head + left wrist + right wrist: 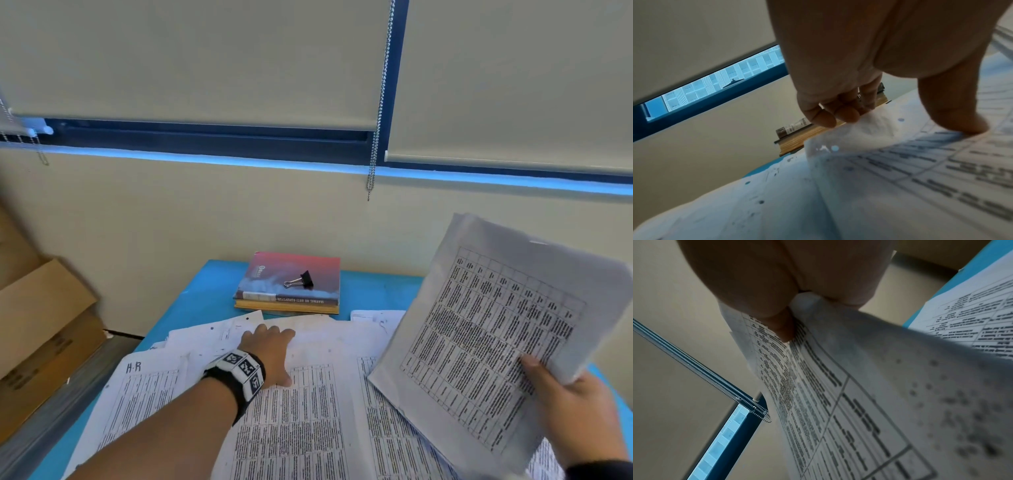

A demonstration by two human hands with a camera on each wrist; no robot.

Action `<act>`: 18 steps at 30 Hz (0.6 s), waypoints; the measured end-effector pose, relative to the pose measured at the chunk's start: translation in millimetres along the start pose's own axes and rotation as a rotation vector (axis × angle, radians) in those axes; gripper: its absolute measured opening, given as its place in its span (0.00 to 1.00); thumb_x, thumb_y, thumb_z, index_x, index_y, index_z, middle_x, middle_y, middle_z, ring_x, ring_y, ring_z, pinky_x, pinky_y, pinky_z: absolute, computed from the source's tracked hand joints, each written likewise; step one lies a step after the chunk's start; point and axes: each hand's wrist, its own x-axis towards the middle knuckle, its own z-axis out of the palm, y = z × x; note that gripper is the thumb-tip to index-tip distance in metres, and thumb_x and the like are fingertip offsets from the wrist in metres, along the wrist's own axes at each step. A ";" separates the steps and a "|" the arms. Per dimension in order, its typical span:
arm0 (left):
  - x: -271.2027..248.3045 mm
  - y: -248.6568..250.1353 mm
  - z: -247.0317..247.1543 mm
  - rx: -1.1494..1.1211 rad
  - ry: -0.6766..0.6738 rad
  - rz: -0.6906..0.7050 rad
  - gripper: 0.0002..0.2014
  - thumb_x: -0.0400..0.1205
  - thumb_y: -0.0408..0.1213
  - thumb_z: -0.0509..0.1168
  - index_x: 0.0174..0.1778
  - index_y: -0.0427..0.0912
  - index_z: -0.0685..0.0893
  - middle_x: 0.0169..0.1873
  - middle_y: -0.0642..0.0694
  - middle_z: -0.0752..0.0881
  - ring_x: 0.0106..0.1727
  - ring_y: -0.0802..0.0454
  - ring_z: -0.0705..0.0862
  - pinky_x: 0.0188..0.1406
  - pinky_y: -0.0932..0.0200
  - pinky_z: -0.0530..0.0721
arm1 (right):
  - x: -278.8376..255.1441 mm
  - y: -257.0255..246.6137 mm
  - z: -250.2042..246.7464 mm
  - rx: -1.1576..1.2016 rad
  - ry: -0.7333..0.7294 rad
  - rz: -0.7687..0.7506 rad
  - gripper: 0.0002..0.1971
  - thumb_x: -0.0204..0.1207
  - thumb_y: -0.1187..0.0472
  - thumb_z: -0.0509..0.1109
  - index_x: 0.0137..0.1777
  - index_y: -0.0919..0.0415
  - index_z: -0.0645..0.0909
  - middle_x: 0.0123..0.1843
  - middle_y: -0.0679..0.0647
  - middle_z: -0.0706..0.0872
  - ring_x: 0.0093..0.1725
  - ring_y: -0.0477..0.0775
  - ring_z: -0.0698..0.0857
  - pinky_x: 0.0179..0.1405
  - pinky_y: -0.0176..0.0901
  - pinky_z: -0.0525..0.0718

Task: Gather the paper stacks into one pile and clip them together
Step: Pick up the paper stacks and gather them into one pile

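Printed sheets lie spread and overlapping over the blue table. My left hand reaches over them. In the left wrist view the left hand curls its fingers round the far edge of a sheet while the thumb presses on top, and the paper bows up. My right hand holds a stack of papers raised above the table's right side. The right wrist view shows that hand pinching the stack. A black binder clip lies apart on a book.
A red and blue book on a second one sits at the table's far edge by the wall, its page edges just beyond my left fingers. Cardboard boxes stand on the floor to the left. A blind chain hangs above.
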 end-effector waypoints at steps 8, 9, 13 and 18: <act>-24.6 7.0 -2.6 0.042 0.072 0.138 0.16 0.83 0.52 0.62 0.61 0.50 0.85 0.56 0.48 0.81 0.64 0.45 0.73 0.65 0.44 0.72 | -8.9 -4.0 7.1 0.014 0.026 -0.018 0.04 0.73 0.49 0.77 0.46 0.39 0.86 0.45 0.54 0.90 0.49 0.63 0.88 0.46 0.62 0.89; -27.0 9.0 -0.6 0.059 0.058 0.143 0.16 0.83 0.52 0.63 0.62 0.49 0.85 0.58 0.47 0.80 0.66 0.44 0.72 0.67 0.43 0.72 | -9.3 -1.3 7.0 0.012 0.020 0.004 0.08 0.68 0.41 0.78 0.46 0.38 0.86 0.46 0.55 0.90 0.50 0.63 0.88 0.49 0.64 0.89; -18.9 4.1 5.5 0.058 -0.013 0.068 0.21 0.82 0.50 0.67 0.70 0.47 0.82 0.83 0.41 0.65 0.83 0.38 0.59 0.80 0.36 0.61 | -15.9 -9.3 10.6 -0.014 0.010 0.062 0.15 0.57 0.32 0.77 0.41 0.35 0.87 0.43 0.53 0.90 0.50 0.63 0.87 0.59 0.68 0.83; -0.8 -5.1 9.6 -0.037 -0.097 -0.011 0.26 0.79 0.54 0.70 0.72 0.49 0.79 0.83 0.39 0.63 0.84 0.37 0.59 0.83 0.34 0.55 | -27.4 -33.5 11.1 -0.115 0.060 0.090 0.12 0.73 0.48 0.76 0.32 0.28 0.84 0.44 0.65 0.86 0.50 0.65 0.86 0.62 0.69 0.82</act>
